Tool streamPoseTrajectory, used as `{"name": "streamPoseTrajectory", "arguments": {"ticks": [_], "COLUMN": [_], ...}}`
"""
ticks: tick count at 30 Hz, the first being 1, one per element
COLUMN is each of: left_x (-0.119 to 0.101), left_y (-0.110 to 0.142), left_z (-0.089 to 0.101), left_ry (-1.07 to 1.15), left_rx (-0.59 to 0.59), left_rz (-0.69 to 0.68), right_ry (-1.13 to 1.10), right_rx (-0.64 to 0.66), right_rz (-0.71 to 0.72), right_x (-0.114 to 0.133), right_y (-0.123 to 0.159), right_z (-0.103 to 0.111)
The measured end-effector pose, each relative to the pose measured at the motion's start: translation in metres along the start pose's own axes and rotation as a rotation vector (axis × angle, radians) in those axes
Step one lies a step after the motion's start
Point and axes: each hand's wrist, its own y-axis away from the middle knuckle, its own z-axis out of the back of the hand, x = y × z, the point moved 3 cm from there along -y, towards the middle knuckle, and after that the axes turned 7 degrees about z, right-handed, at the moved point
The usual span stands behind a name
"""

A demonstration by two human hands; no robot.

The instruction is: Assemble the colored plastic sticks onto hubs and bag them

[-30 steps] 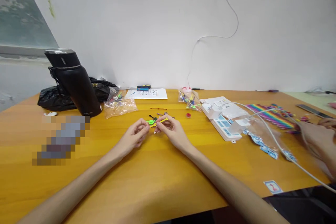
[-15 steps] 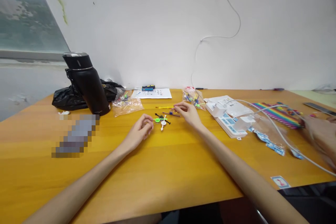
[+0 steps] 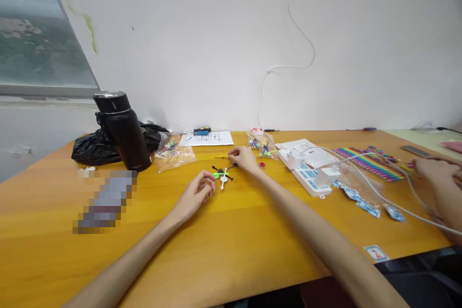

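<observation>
Curled loosely, my left hand [image 3: 197, 191] rests at the left of a small cluster of plastic arrow spinners. Its fingertips are beside a green arrow [image 3: 220, 174]; I see nothing held between them. A white arrow [image 3: 224, 179] and a black arrow [image 3: 228, 176] cross close to the green one. Behind them my right hand [image 3: 245, 160] pinches at a yellow arrow [image 3: 219, 157], whose right part is covered by the fingers. A dark blue arrow [image 3: 234, 165] shows partly from under that hand. Just right of it lies a small red round piece [image 3: 262, 165].
Left stand a black flask [image 3: 126, 134] and a black plastic bag [image 3: 92, 149]. Two clear bags of parts [image 3: 175, 156] [image 3: 263, 144], a paper sheet [image 3: 212, 138] and screwdrivers [image 3: 202, 131] lie behind. A power strip [image 3: 310, 180] with cables and another person's hands [image 3: 435, 171] are right.
My right hand has shifted left over the yellow arrow, uncovering the red piece. My left hand has drawn slightly away from the green arrow. The camera view has tilted a little.
</observation>
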Motion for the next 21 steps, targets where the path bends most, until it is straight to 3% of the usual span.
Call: {"name": "streamPoseTrajectory", "arguments": {"ticks": [10, 16, 21], "left_x": [0.004, 0.018, 0.014], "left_y": [-0.004, -0.008, -0.004], "left_z": [0.007, 0.007, 0.004], "left_ry": [0.226, 0.372, 0.303], "left_rx": [-0.047, -0.096, -0.023], "left_rz": [0.028, 0.086, 0.117], "right_ry": [-0.008, -0.268, -0.303], "right_rx": [-0.092, 0.003, 0.136], "right_rz": [0.103, 0.334, 0.503], "right_x": [0.011, 0.051, 0.068], "right_y": [0.01, 0.077, 0.115], "right_z": [0.009, 0.014, 0.01]}}
